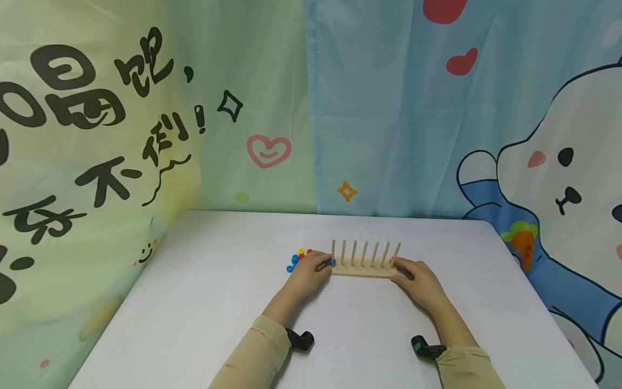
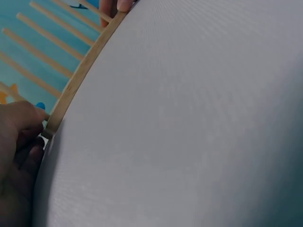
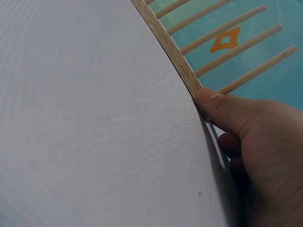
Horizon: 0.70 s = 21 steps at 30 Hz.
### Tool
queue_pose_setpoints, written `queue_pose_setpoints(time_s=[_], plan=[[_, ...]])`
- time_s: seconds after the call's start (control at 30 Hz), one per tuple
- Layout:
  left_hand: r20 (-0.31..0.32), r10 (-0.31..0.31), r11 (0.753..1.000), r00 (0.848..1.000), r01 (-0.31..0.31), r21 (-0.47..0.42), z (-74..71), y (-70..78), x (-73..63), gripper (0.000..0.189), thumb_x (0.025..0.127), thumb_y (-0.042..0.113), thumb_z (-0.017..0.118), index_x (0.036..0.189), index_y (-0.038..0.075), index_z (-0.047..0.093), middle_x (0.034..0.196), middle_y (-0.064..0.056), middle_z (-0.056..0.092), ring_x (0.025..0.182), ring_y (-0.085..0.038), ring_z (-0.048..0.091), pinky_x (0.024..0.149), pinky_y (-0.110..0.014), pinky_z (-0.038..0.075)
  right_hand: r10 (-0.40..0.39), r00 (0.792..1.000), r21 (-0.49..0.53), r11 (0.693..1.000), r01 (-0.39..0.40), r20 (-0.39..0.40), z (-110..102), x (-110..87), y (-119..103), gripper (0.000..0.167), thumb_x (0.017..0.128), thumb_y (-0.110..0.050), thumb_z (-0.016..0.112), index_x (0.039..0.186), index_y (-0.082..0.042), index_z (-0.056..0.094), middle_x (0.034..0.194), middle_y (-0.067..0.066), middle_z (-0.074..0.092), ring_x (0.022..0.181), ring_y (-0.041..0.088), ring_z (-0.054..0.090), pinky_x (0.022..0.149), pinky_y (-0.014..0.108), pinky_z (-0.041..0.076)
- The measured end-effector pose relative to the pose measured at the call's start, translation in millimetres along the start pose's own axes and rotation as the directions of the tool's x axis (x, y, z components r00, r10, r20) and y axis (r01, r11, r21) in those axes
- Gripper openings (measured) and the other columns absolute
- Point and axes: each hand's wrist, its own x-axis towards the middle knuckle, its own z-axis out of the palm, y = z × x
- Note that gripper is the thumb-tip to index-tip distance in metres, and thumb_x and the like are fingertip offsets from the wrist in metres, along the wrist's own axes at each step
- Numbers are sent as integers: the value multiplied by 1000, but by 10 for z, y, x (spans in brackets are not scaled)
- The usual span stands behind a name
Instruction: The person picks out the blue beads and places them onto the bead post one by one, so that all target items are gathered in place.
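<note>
A wooden peg board (image 1: 362,271) with a row of several upright pegs lies on the table. My left hand (image 1: 309,272) holds its left end, thumb and fingers curled there. A small blue bead (image 1: 332,262) sits by the base of the leftmost peg, right at the left fingertips; whether it is threaded on the peg I cannot tell. At the opposite end, my right hand (image 1: 420,282) grips the board. In the right wrist view the thumb (image 3: 227,106) presses on the board's corner beside the last peg, and the other fingers curl below, partly hidden.
Small beads, blue (image 1: 295,259), yellow (image 1: 301,252) and red (image 1: 310,251), lie together behind and left of the left hand, partly covered by it. White cloth covers the table (image 1: 362,335). A printed curtain (image 1: 369,108) hangs along the table's back edge.
</note>
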Motion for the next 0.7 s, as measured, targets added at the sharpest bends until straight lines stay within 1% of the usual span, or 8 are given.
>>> queue_pose_setpoints(time_s=[0.23,0.43,0.5,0.6,0.7], plan=[[10,-12,998,1000,12,56,21,-7,13,37,98,24,61,131,8,64,133,-7,58,124,-26,58,105,-41,47,8,1000,-3,1000,-8,7,-12,-3,-25,51,92,-29,70,136,-8,57,128,21,62,114,38,56,97,59,44],[3,-27,999,1000,26,45,16,2,14,37,98,24,61,132,7,64,134,-8,58,124,-26,58,105,-41,47,12,1000,-3,1000,-12,11,-21,8,-42,52,92,-31,69,137,-8,57,131,21,61,117,40,55,99,60,42],[-6,-31,999,1000,31,35,10,13,12,37,98,23,61,131,9,64,133,-7,59,124,-25,59,104,-40,48,14,1000,0,1000,-14,8,-18,9,-38,52,92,-30,69,138,-8,57,132,20,61,118,40,54,100,61,41],[-26,-22,999,999,23,29,-10,36,-3,35,97,23,61,130,11,65,132,-6,61,122,-24,60,103,-39,49,12,1000,1,1000,-12,0,-5,8,-30,51,92,-29,70,137,-8,57,132,20,61,118,41,54,100,61,41],[-59,-27,999,998,28,15,-71,69,-58,33,97,23,62,129,14,66,133,-5,61,121,-23,61,102,-37,50,9,1000,2,1000,-9,3,10,-2,-33,51,92,-29,69,137,-7,57,133,21,60,119,41,54,101,61,41]])
